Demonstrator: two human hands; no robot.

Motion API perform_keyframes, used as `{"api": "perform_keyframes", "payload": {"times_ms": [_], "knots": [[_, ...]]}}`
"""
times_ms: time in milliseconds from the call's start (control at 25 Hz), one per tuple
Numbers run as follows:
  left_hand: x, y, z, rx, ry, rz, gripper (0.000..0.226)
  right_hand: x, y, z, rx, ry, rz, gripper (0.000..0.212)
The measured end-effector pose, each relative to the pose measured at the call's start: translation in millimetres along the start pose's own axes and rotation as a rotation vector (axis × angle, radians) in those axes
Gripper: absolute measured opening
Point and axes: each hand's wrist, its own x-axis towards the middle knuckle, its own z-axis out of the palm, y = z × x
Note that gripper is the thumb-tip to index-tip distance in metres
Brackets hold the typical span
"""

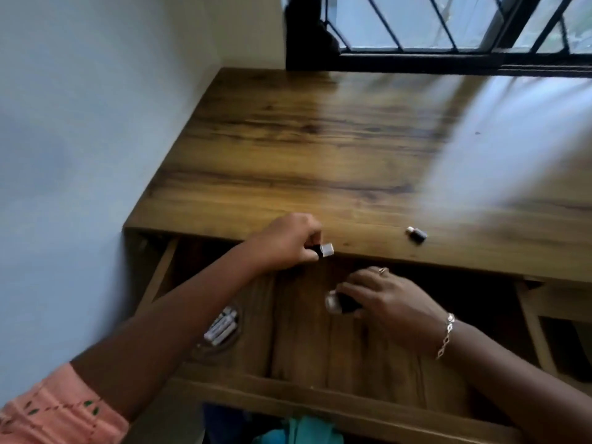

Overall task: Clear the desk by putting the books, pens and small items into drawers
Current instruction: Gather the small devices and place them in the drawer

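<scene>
Head view, left hand (288, 241): centre of frame, fingers pinching a small dark bottle (322, 250) with a pale cap at the desk's front edge.
Right hand (387, 299): lower centre, fingers curled round a second bottle (339, 303), dark with a silvery cap, inside the open drawer (304, 344).
Third bottle (415, 234): lying on the desk (320, 139), centre right, apart from both hands.
Drawer contents: pale pens (222, 326), lower left, blurred.
Surroundings: barred window (448, 27), upper right.

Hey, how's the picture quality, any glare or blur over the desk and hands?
Head view: light from the window throws white glare across the right side of the desk; head view: motion blur smears the capped bottle in the left hand and the dark bottle in the right hand.
</scene>
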Motion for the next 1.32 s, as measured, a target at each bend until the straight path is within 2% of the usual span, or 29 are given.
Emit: {"api": "perform_keyframes", "payload": {"times_ms": [120,280,360,520,640,680,720,800,880,920,960,1040,1160,1320], "knots": [[-31.6,-13.2,37.3,-0.108,-0.152,-0.221,0.018,9.1,-24.3,36.2,-0.032,-0.194,-0.276,0.019],[-48.5,-21.7,92.2,-0.021,-0.165,-0.452,0.022,27.5,-31.8,80.8,-0.079,-0.261,-0.463,0.013],[-51.4,-24.7,111.1,0.018,-0.147,-0.502,0.025,31.6,-35.0,96.4,-0.078,-0.273,-0.522,0.004],[-55.1,-28.0,134.8,0.068,-0.141,-0.491,0.029,33.2,-39.5,112.6,-0.048,-0.326,-0.550,0.012],[-56.5,-36.5,134.7,0.057,-0.114,-0.479,0.023,35.2,-41.5,113.0,0.007,-0.303,-0.465,0.005],[-57.0,-40.5,131.4,0.039,-0.090,-0.480,0.021,35.2,-41.2,112.8,0.051,-0.324,-0.397,0.017],[-58.0,-44.6,127.6,0.018,-0.072,-0.480,0.020,34.3,-41.2,110.7,0.108,-0.338,-0.292,0.025],[-60.4,-50.1,120.7,0.013,-0.094,-0.481,0.028,31.1,-39.8,106.8,0.211,-0.324,0.047,0.030],[-63.5,-49.5,118.9,0.066,-0.199,-0.479,0.040,28.2,-40.3,104.8,0.282,-0.448,0.347,0.044],[-64.9,-47.4,121.2,0.099,-0.244,-0.472,0.046,28.4,-44.2,105.1,0.314,-0.531,0.412,0.054],[-66.2,-44.5,125.0,0.134,-0.266,-0.453,0.048,28.9,-49.7,106.6,0.324,-0.593,0.430,0.060],[-67.3,-38.4,131.4,0.215,-0.266,-0.405,0.045,29.9,-64.1,112.2,0.292,-0.621,0.399,0.057],[-67.6,-35.1,133.3,0.286,-0.252,-0.353,0.041,33.8,-76.6,121.0,0.297,-0.593,0.364,0.044],[-72.3,-39.4,134.9,0.293,-0.266,-0.303,0.041,43.6,-85.2,130.6,0.356,-0.554,0.326,0.048]]}}
